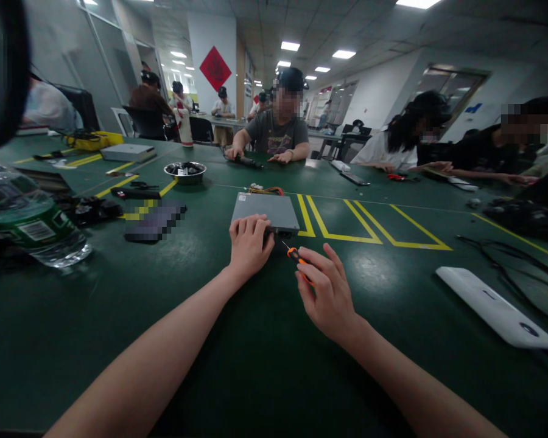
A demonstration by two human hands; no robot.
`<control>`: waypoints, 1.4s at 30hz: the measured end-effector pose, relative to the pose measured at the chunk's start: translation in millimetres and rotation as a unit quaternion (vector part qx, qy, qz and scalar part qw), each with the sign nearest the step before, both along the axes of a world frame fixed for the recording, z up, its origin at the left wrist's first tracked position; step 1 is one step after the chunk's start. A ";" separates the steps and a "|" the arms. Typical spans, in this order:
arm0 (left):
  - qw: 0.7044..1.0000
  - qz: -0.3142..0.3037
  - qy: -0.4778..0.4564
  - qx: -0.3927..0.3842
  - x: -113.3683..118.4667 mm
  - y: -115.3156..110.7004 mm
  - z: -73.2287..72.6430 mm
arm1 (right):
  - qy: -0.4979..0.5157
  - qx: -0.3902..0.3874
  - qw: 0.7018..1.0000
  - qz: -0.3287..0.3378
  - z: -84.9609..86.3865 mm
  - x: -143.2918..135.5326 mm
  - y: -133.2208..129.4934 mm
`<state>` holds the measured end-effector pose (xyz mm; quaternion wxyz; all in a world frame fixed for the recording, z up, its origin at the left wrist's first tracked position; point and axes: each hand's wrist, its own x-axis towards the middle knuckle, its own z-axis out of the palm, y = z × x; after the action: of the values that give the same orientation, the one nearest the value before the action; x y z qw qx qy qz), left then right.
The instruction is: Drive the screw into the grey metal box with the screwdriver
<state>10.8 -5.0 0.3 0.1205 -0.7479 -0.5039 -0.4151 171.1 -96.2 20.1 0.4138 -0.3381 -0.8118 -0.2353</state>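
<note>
A flat grey metal computer power supply (pixel 267 208) lies on the green table in front of me, with coloured wires (pixel 267 190) coming out at its far side. My left hand (pixel 251 243) grips its near edge, fingers bent over the top and the thumb at the front face. In my right hand (pixel 326 292) is a small orange and black screwdriver (pixel 296 254), held between thumb and fingers. Its thin shaft points up and left at the power supply's near face, with a gap between them. What lies under my left palm is hidden.
A steel bowl (pixel 185 172) with dark bits stands beyond to the left, near a blurred phone-like slab (pixel 156 221). A water bottle (pixel 31 213) is close on the left. A white device (pixel 495 307) and black cables (pixel 520 261) lie right. A person (pixel 278 121) sits opposite.
</note>
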 end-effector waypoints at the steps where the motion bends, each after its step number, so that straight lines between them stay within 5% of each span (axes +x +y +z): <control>1: 1.000 0.000 -0.001 0.000 -0.1 -0.1 0.2 | -0.006 -0.001 1.000 -0.008 0.6 0.2 0.2; 24: 1.000 -0.002 -0.012 -0.003 1.1 0.6 0.2 | -0.004 -0.013 1.000 -0.012 0.3 3.0 -0.2; 29: 1.000 -0.001 -0.011 0.000 1.1 0.6 0.3 | 0.016 -0.048 0.998 0.034 -0.4 3.4 -0.5; 42: 1.000 0.001 -0.004 -0.001 0.4 0.9 -0.1 | 0.018 -0.025 0.999 -0.012 0.4 2.6 -0.3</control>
<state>11.2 -4.1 0.2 0.1180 -0.7455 -0.5058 -0.4177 173.7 -96.5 20.5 0.4169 -0.3620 -0.8058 -0.2141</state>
